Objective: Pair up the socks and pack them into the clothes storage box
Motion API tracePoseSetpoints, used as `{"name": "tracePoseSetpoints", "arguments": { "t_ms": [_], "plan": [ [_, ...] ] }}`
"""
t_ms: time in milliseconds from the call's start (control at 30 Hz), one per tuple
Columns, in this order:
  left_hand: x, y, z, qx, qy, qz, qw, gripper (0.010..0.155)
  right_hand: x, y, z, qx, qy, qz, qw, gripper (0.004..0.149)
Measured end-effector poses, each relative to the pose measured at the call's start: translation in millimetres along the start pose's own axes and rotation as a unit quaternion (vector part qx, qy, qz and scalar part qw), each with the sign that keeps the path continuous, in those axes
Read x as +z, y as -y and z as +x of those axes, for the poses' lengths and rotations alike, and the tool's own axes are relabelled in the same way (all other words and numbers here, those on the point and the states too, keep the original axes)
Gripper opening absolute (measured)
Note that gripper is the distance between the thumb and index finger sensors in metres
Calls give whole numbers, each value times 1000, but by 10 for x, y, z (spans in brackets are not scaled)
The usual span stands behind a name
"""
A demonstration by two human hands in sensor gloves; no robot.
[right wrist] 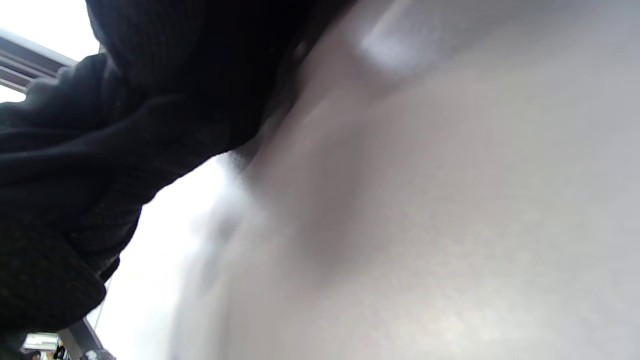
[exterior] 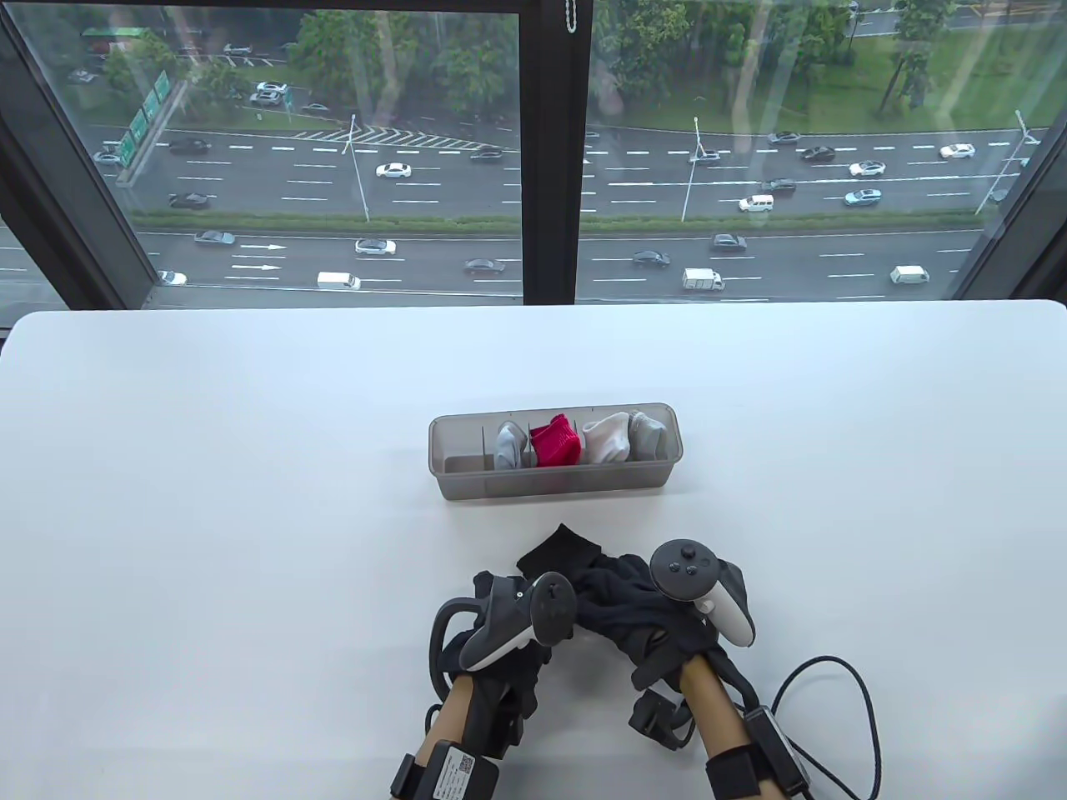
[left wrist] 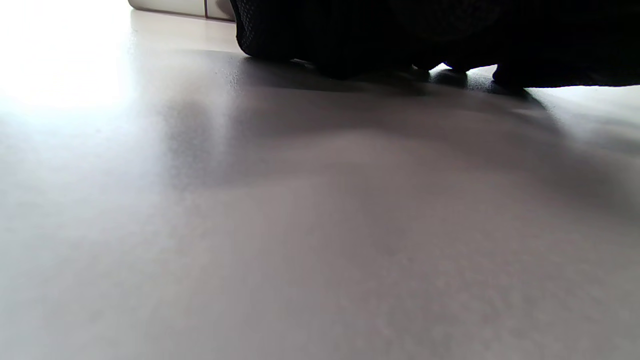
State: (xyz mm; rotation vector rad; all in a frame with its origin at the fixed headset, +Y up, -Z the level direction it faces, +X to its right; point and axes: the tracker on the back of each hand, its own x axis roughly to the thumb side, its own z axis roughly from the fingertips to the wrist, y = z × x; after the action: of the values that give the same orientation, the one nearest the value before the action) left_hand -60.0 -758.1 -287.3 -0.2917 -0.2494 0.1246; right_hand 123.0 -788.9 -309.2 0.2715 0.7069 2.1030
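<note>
A bunched pair of black socks (exterior: 613, 604) lies on the white table (exterior: 208, 500) just in front of the storage box, one cuff (exterior: 560, 548) sticking out toward it. My left hand (exterior: 560, 623) grips the bundle from the left and my right hand (exterior: 646, 621) grips it from the right; the trackers hide the fingers. Black knit fabric (left wrist: 400, 35) fills the top of the left wrist view, touching the table, and bunched black fabric (right wrist: 125, 125) fills the left of the right wrist view. The grey translucent storage box (exterior: 554, 487) holds grey (exterior: 508, 446), red (exterior: 556, 442), white (exterior: 606, 439) and grey (exterior: 646, 432) sock bundles.
The box's leftmost compartment (exterior: 457, 450) holds nothing. A black cable (exterior: 842, 675) loops on the table right of my right wrist. A window (exterior: 533, 167) runs behind the table's far edge.
</note>
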Motion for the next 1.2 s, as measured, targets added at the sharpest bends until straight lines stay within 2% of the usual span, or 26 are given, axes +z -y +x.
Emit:
{"name": "tracePoseSetpoints", "arguments": {
  "t_ms": [100,167,400,500,567,633,667,733,833,933,1033,1133,1200],
  "plan": [
    [-14,21,11,-5,0,-35,999,51,6,13,11,15,-1,-24,1000,50],
    [-20,19,24,-18,-11,-10,1000,50,1,11,0,3,5,-6,1000,47],
    [-21,11,26,-35,-14,-9,999,44,-14,-13,-3,-9,0,16,1000,47],
    [-21,16,1,-34,-17,-18,999,43,-7,-24,3,2,-3,-3,1000,53],
    [-15,18,-10,-29,-16,-2,999,46,-9,-13,1,-5,-3,5,1000,46],
    [-9,-6,-12,-27,-19,20,999,62,-8,6,-13,-21,-5,5,1000,44],
    [-1,-16,-11,-19,-15,24,999,64,-4,18,-20,-30,-4,4,1000,44],
    [14,-30,-3,-8,-1,41,999,58,2,31,-33,-48,-4,-2,999,44],
    [21,-46,16,-15,0,55,998,50,13,12,-26,-38,-8,-18,999,47],
    [17,-34,-2,-15,-2,42,999,49,10,-2,1,-9,1,-3,1000,65],
    [15,-23,-9,-17,-2,23,1000,50,11,3,24,14,9,-9,1000,54],
    [17,-32,8,-27,-6,50,998,48,6,1,14,-4,10,9,1000,48],
    [24,-31,11,-29,-7,55,998,55,5,9,10,-10,8,9,1000,47]
  ]
}}
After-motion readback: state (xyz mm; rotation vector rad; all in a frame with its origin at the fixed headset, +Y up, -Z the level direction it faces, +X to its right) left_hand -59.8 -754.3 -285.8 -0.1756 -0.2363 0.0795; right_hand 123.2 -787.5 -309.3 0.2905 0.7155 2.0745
